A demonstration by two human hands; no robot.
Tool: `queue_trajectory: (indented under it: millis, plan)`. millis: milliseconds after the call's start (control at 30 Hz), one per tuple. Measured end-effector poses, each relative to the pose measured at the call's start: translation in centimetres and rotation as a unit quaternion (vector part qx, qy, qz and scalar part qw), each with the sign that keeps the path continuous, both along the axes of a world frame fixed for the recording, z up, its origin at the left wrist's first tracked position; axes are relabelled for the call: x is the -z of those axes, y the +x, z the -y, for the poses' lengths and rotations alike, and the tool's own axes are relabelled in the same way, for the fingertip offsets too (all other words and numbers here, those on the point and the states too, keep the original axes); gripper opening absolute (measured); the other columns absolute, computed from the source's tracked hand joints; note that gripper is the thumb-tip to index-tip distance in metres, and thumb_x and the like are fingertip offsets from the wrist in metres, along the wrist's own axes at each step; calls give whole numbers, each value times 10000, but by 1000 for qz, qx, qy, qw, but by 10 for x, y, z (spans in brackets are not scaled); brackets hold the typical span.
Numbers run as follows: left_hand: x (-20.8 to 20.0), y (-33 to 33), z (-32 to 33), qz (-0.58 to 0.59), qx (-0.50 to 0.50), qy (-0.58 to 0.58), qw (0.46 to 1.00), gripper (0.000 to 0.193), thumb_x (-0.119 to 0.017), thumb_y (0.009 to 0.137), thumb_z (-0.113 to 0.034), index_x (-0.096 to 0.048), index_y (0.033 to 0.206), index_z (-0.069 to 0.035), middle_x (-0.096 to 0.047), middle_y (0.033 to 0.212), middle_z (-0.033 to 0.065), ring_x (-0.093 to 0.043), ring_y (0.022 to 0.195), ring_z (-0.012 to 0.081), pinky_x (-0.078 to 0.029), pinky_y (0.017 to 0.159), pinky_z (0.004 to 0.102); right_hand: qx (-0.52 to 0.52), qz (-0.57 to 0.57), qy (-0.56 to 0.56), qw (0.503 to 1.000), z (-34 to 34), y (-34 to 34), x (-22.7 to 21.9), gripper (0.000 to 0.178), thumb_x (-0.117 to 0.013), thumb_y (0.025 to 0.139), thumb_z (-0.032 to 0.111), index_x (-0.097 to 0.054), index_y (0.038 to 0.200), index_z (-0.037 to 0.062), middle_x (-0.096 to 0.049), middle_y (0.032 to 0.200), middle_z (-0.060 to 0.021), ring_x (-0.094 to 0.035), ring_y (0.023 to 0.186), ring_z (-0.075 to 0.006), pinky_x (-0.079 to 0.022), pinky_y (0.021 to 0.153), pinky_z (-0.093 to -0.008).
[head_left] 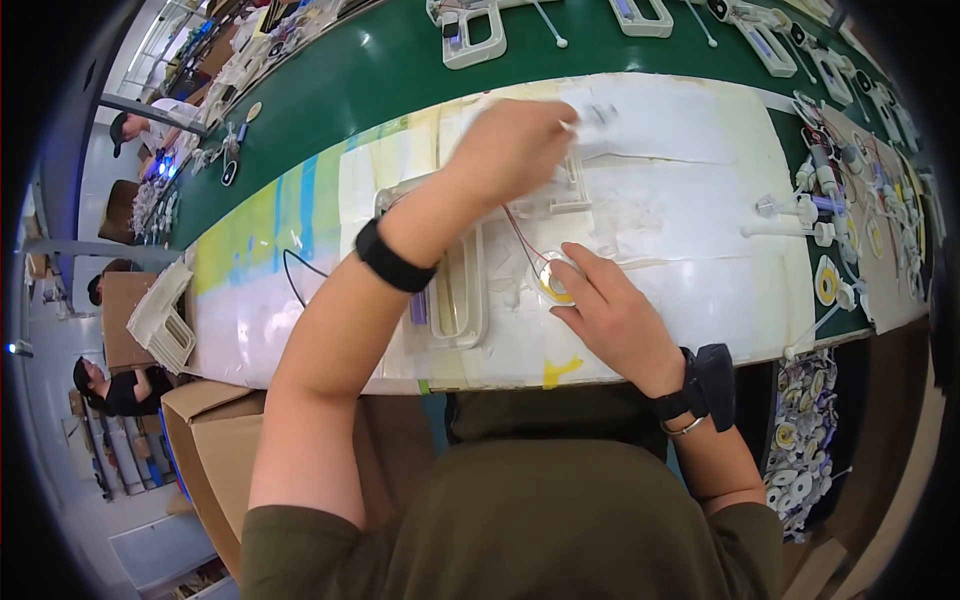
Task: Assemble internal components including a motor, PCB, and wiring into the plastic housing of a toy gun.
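Note:
My left hand reaches across the worktop with its fingers curled in. A blurred, clear, shiny bit shows beside its fingertips; what it is I cannot make out. Beneath that arm lies a translucent white plastic toy-gun shell with a looped handle, partly hidden. A purple cylinder sits along the handle. My right hand has its thumb and fingers on a small round yellow-and-white speaker, holding it against the worktop. Thin red and dark wires run from the speaker up toward the shell.
A white, stained and taped board covers the green bench. More toy-gun shells lie along the far side. Wired parts crowd the right edge. An open cardboard box stands below left; people sit farther off at left.

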State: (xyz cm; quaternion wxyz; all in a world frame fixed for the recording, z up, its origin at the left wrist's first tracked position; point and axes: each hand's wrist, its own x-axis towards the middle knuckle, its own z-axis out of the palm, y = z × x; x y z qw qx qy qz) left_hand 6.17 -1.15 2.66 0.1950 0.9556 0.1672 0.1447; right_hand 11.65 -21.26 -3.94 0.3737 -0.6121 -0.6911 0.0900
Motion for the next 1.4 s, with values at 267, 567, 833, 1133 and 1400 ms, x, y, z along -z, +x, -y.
queue_trajectory:
  millis: [267, 567, 833, 1133, 1400]
  plan:
    - [-21, -89, -58, 450, -233, -639, 579, 160, -542, 836, -20, -552, 971, 66, -596, 853, 123, -577, 707, 175, -471, 633, 251, 21, -63, -9, 998, -3, 5, -9, 480, -707, 714, 84, -508, 1144, 11, -520, 1170, -198, -523, 1051, -355, -464, 878, -378]
    - [-44, -76, 14, -25, 71, -256, 964, 174, -558, 852, -85, -619, 986, 8, -613, 708, 76, -551, 596, 132, -447, 565, 252, -14, -206, -75, 976, -40, 50, -64, 400, -740, 705, 64, -574, 1062, -5, -611, 964, -102, -601, 839, -188, -480, 794, -279]
    - [-34, -62, 20, -18, 120, -148, 982, 148, -567, 817, -75, -630, 916, 15, -600, 680, 142, -560, 581, 234, -449, 567, 310, 21, -381, 41, 923, -49, 29, -34, 392, -691, 779, 104, -541, 1125, -3, -611, 989, -76, -588, 864, -155, -468, 804, -278]
    - [-21, -81, -1, 78, -24, -129, 988, 329, -546, 885, -204, -561, 1160, -24, -598, 1109, 154, -575, 977, 303, -452, 856, 346, 154, 66, 66, 984, -63, 40, -60, 205, -577, 869, 175, -514, 994, 25, -610, 766, -192, -594, 678, -377, -496, 563, -395]
    - [27, -132, -18, -38, -20, 125, 991, 730, -722, 677, -488, -513, 1230, -59, -559, 1179, 118, -542, 977, 329, -441, 860, 381, 187, 52, -171, 966, -79, 68, -36, 315, -529, 895, 335, -527, 874, 20, -589, 648, -220, -583, 646, -410, -467, 560, -457]
